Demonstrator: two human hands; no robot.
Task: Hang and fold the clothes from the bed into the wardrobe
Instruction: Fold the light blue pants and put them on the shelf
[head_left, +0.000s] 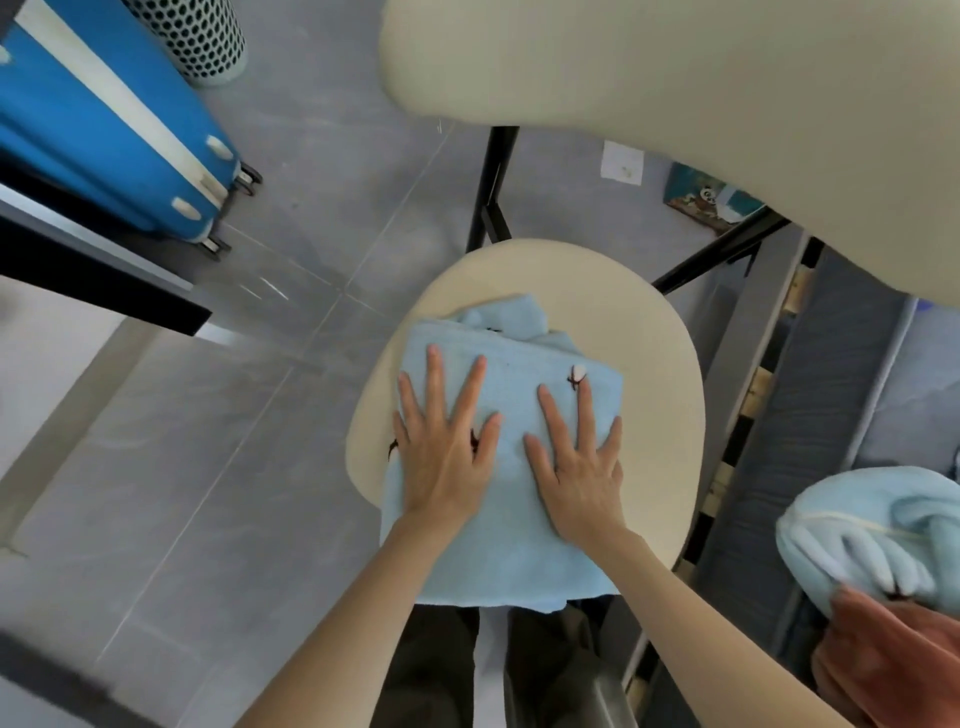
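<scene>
step: fold, pressing blue garment (501, 561) flat on chair (631, 317) | left hand (441, 460) + right hand (582, 470) palm-down on it, fingers (435, 379) straight, spread, gripping nothing | next, likely: pinch edges, lift stack level, carry to wardrobe (out of view) | more clothes (883, 519) wait on bed (831, 384)

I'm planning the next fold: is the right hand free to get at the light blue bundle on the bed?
Probably yes: the right hand lies flat, holding nothing, and open space separates it from the light blue bundle to its right.
</scene>
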